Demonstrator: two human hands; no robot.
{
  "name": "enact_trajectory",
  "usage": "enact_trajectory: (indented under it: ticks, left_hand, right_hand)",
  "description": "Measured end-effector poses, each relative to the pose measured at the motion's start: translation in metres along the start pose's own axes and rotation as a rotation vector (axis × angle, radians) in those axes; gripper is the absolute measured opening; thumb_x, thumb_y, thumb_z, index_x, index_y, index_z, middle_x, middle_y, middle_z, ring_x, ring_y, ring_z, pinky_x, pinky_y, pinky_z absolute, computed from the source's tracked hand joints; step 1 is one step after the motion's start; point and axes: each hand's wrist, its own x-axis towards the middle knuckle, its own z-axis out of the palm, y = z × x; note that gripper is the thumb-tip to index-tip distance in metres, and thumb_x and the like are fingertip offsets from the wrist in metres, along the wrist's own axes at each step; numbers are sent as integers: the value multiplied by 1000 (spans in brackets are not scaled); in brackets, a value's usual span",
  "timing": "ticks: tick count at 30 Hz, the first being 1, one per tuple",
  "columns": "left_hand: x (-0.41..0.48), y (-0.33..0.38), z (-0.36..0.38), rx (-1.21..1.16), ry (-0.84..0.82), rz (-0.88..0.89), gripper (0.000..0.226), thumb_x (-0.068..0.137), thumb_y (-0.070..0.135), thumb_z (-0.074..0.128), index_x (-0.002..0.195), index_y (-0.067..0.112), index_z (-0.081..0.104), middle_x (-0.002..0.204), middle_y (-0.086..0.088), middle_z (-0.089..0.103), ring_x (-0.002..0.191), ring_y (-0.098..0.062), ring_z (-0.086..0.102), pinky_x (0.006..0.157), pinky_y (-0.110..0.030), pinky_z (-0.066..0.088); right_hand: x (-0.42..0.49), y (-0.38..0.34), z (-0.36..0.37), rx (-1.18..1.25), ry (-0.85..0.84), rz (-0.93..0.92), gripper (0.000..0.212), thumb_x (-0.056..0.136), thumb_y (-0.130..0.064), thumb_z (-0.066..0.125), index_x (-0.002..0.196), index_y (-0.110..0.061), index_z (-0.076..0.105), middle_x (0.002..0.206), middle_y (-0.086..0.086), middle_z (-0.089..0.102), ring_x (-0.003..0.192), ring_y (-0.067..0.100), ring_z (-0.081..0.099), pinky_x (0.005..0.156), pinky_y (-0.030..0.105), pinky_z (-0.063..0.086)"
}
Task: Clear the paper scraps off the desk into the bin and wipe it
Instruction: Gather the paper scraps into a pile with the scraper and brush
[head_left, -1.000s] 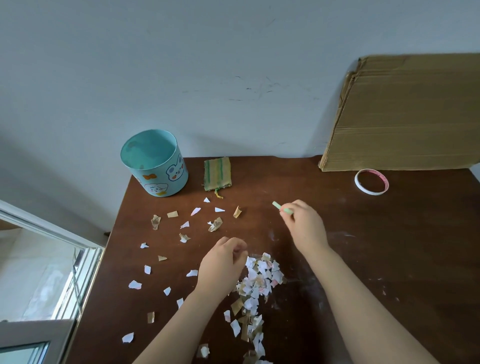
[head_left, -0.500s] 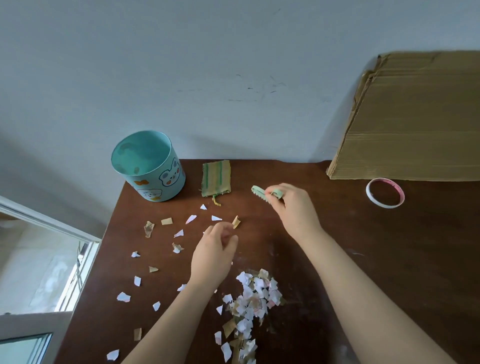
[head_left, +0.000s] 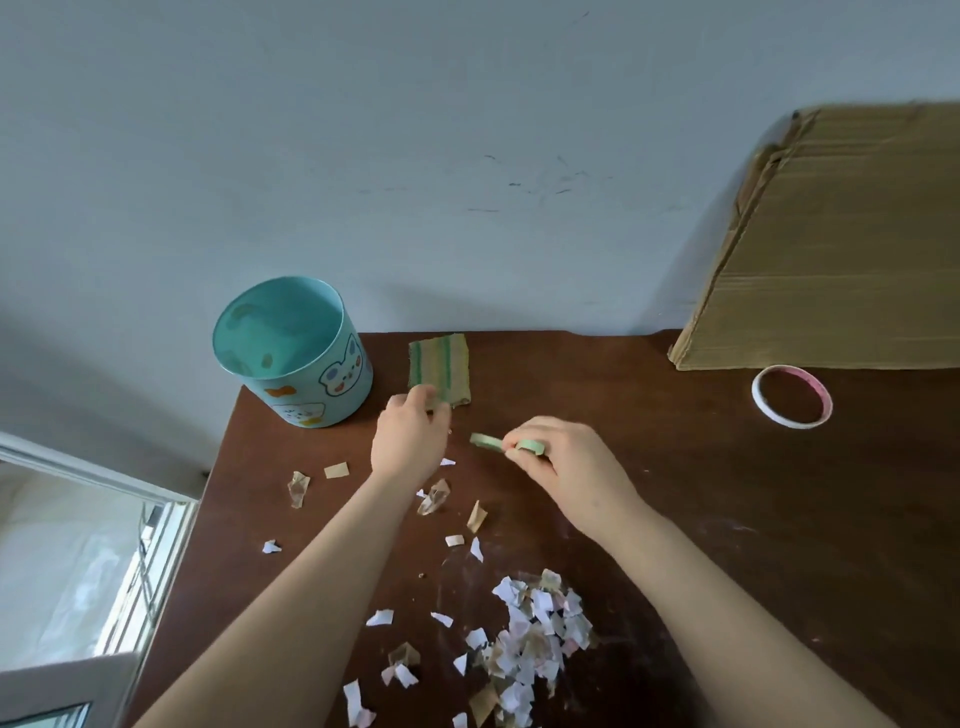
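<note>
My left hand (head_left: 410, 439) is up near the bin (head_left: 332, 400). Its fingers are bent at the near corner of the striped cloth (head_left: 441, 364), but I cannot tell if it holds the cloth or only touches it. My right hand (head_left: 566, 467) pinches a small green tool (head_left: 487, 441) between thumb and fingers. I cannot tell what the tool is.

Most of the paper scraps (head_left: 537, 639) sit in one heap close to me on the desk (head_left: 649, 441). Some loose bits (head_left: 434, 503) lie between the heap and the bin. I see none inside the bin.

I think I am gathering now. To do it well, I should push the loose bits into the heap first. I should go slowly, because light paper could slide off the left edge. Then I should bring the bin close and keep the cloth for last.

I find no words to read. The bin only has a bear face and little pictures on it.
</note>
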Motion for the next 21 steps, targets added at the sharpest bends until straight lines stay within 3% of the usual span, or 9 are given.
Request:
enact_trajectory:
  ticks: [3,7,12,16,18,21]
  left_hand:
    - [30,7,-3,25,-5,4,39,94,26,43,133,22,42,128,-14,47,108,-33,52,92,-43,45]
    - [58,10,-1,111,7,-44,47,91,24,49,136,21,34,124,-17,45,106,-35,51,85,-41,48]
    - [83,12,0,18,-26,-260,63,80,23,69,132,12,35,121,-12,53,106,-31,56,80,-38,51]
    - [90,16,-5,91,-159,-224,20,78,20,62,94,8,58,81,-6,59,66,-22,55,48,-25,39]
    - [87,19,-3,42,-163,-146,13,78,20,59,85,10,54,71,-2,53,64,-21,52,47,-25,35]
    - [79,32,1,-111,-102,0,11,80,20,56,86,11,51,72,2,50,70,-20,50,50,-27,33]
  right_hand:
    - [18,6,-16,16,142,34,18,91,-18,59,101,-11,71,98,0,67,87,14,61,78,29,51]
    - [32,17,-16,35,202,60,17,91,-16,58,100,-7,71,96,4,68,86,17,63,77,29,52]
    - [30,30,-1,50,220,86,18,91,-16,58,100,-8,71,97,2,68,87,13,63,77,22,50]
    - [29,34,3,96,267,90,15,90,-14,59,97,-9,72,93,-7,65,83,6,60,74,9,46]
    - [26,36,1,127,300,100,14,90,-13,59,96,-9,72,92,-9,63,81,1,59,72,2,42]
    - [17,40,-3,160,354,124,14,89,-12,59,96,-9,72,93,-9,64,80,-2,59,69,2,44]
